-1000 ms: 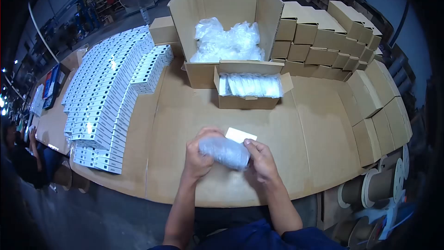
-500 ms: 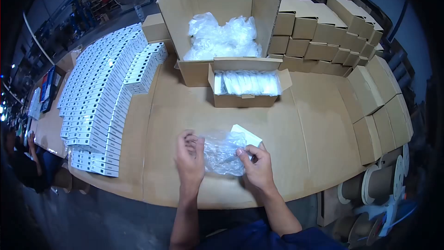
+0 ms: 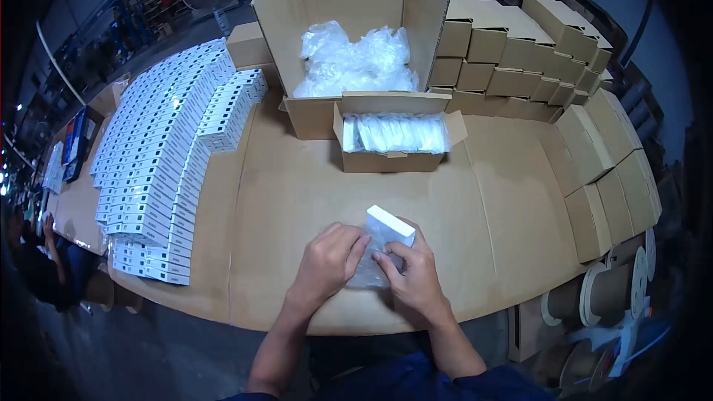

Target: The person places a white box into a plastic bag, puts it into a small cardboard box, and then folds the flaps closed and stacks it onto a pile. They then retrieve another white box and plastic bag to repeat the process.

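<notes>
Head view: the left hand [image 3: 328, 258] has its thumb and forefinger drawn together at the edge of the clear plastic wrap [image 3: 365, 276], its other fingers curled in. The right hand [image 3: 416, 271] grips the white box [image 3: 391, 226] through the wrap, thumb pressed on the near face; its other fingers go behind the box, mostly hidden. The box is tilted between the hands, white end toward one o'clock, with the wrap around its lower part.

Clockwise from the hands, at twelve o'clock stands an open small carton [image 3: 394, 162] with a row of wrapped packs [image 3: 397, 134], blocking part of the large carton [image 3: 308, 119] behind, where loose clear plastic [image 3: 356, 63] lies heaped. Brown boxes [image 3: 494, 44] are stacked at one o'clock, with more cartons [image 3: 613, 174] at two. Spools [image 3: 605, 293] sit past three, below the tabletop [image 3: 297, 178]. At ten, stacked white boxes [image 3: 160, 163] fill the table's side.
</notes>
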Action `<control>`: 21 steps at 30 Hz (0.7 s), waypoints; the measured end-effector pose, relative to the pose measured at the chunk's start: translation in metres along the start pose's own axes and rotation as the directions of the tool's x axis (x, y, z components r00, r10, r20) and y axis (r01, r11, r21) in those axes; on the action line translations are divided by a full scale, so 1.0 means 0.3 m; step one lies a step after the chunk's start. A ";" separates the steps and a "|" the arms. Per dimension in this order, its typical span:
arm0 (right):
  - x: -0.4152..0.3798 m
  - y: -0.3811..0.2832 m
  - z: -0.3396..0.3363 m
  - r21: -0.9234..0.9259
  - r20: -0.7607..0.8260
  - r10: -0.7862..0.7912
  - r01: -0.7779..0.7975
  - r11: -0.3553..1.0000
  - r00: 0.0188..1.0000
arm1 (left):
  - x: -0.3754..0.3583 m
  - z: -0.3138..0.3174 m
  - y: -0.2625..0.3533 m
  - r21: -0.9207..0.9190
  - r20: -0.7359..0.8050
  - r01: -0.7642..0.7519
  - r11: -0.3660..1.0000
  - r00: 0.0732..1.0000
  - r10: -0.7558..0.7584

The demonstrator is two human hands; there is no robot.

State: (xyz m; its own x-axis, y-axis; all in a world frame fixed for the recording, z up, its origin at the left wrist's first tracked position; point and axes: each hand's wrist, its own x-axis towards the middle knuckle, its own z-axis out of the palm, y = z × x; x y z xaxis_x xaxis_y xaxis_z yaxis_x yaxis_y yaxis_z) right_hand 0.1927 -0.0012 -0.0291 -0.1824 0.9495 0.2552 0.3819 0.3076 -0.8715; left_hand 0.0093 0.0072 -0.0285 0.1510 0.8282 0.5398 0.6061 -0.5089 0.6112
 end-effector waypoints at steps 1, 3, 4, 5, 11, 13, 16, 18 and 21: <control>0.000 0.002 -0.002 -0.018 0.009 -0.032 0.032 0.999 0.999 | -0.003 0.009 -0.001 -0.044 -0.016 0.046 0.998 0.999 -0.047; -0.003 0.009 -0.011 -0.055 0.031 -0.093 0.094 0.994 0.995 | 0.001 0.012 0.008 -0.064 0.002 0.194 0.979 0.981 -0.194; -0.007 0.010 -0.020 -0.044 0.087 -0.040 0.044 0.998 0.995 | 0.004 0.011 0.014 -0.073 0.012 0.269 0.960 0.963 -0.269; -0.009 0.010 -0.029 -0.036 0.144 0.012 -0.007 0.999 0.989 | 0.012 0.007 0.017 -0.128 -0.018 0.274 0.953 0.960 -0.279; -0.039 0.034 -0.042 0.011 0.146 0.118 -0.120 0.993 0.982 | 0.037 -0.053 -0.024 -0.437 -0.156 0.436 0.787 0.825 -0.544; -0.047 0.056 -0.014 0.032 0.008 0.088 -0.088 0.996 0.996 | -0.025 -0.025 -0.119 -0.579 -0.301 0.265 0.771 0.809 -0.505; -0.050 0.078 0.004 0.030 -0.089 0.035 -0.032 0.999 0.995 | -0.079 0.002 -0.104 -0.777 -0.311 0.108 0.620 0.791 -0.527; -0.039 0.093 0.019 0.030 -0.116 -0.024 0.028 0.999 0.993 | -0.129 0.036 -0.073 -0.850 -0.082 0.203 0.487 0.861 -0.503; -0.046 0.097 0.030 0.054 -0.058 0.019 -0.016 0.998 0.998 | -0.147 0.054 -0.047 -0.778 0.162 0.439 0.449 0.831 -0.532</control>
State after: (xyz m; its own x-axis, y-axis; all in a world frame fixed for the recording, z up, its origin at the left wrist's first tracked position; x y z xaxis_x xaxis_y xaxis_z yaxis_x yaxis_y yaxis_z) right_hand 0.1982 -0.0058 -0.0617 -0.1221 0.9571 0.2628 0.3351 0.2889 -0.8968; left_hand 0.0068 -0.0185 -0.0703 -0.0702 0.9971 0.0300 -0.2691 -0.0479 0.9619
